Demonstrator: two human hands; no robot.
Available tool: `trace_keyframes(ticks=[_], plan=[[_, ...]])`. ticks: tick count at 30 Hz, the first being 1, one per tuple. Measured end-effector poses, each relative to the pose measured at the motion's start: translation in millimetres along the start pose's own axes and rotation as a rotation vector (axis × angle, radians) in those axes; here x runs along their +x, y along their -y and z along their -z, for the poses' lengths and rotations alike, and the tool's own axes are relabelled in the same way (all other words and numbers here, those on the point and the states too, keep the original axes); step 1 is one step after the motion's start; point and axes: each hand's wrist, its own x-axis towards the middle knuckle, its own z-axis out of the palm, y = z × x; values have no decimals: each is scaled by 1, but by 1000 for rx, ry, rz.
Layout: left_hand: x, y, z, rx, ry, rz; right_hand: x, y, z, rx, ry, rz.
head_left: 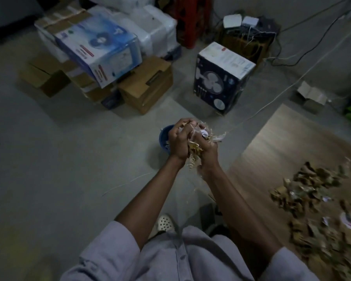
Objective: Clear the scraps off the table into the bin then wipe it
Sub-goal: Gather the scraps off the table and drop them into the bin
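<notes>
Left hand (178, 143) and right hand (208, 152) clasp scraps (195, 148) mid-frame by the bin (163, 136); they look light, loose and likely to shed, so best squeezed from both sides.

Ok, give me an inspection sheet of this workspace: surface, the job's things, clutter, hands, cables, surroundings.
Surface: wooden table at the right, with a large pile of scraps lying on it.
Job's things: blue bin on the floor, partly hidden by the hands; handful of scraps held by it; wiping cloth, nothing seen.
Clutter: cardboard boxes and a fan box on the floor.
Hands: left hand and right hand both grip the handful between them.
Cables: white cable runs across the floor; tangled wires at the back.
Surroundings: grey floor, dim light, red crate at the back.
</notes>
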Motion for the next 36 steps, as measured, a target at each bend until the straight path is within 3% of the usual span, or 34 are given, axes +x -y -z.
trace_keyframes(ticks=[6,10,19,27,32,36], plan=[[81,21,41,-2,51,162,77,-34,-34,-52,1,-21],[146,72,70,10,72,263,152,-84,-28,-101,38,-50],[310,320,175,203,7,493,360,-291,47,-300,-32,-213],[413,488,230,68,-62,683,513,-418,118,-410,-9,-263],[428,523,248,107,-119,889,536,-445,145,-382,-81,-433],[422,485,233,121,-120,924,531,-423,133,-267,-112,-542]])
